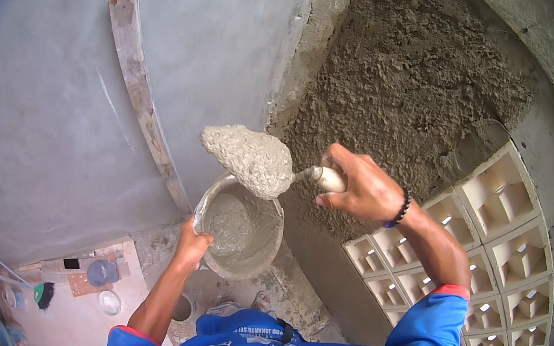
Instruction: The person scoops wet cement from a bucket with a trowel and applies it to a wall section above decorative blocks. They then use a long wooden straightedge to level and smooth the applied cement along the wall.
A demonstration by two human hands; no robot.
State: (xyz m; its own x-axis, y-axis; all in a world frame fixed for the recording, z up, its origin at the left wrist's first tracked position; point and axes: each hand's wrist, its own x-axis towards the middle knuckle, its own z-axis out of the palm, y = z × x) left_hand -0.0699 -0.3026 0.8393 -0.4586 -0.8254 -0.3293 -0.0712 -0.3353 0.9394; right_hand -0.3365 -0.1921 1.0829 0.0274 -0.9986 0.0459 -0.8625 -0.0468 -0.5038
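Note:
My right hand (pixel 361 187) is closed round the pale handle of a trowel (pixel 330 180). Wet grey mortar (pixel 248 158) is heaped on its blade and hides most of the metal. The loaded blade hangs over the far rim of a bucket (pixel 277 242), which my left hand (pixel 192 244) grips by its left edge. More wet mortar (pixel 230 226) lies inside the bucket, which is tilted so its mouth shows. Ahead and to the right, rough fresh mortar (pixel 404 77) covers a section of wall; the trowel is apart from it.
A long wooden board (pixel 139 86) leans against the smooth grey wall (pixel 39 104) on the left. Cream ventilation blocks (pixel 500 194) fill the wall at the right. Lower left, a broom head (pixel 43 294), a bluish container (pixel 103 273) and a white bowl (pixel 108 302) are on the floor.

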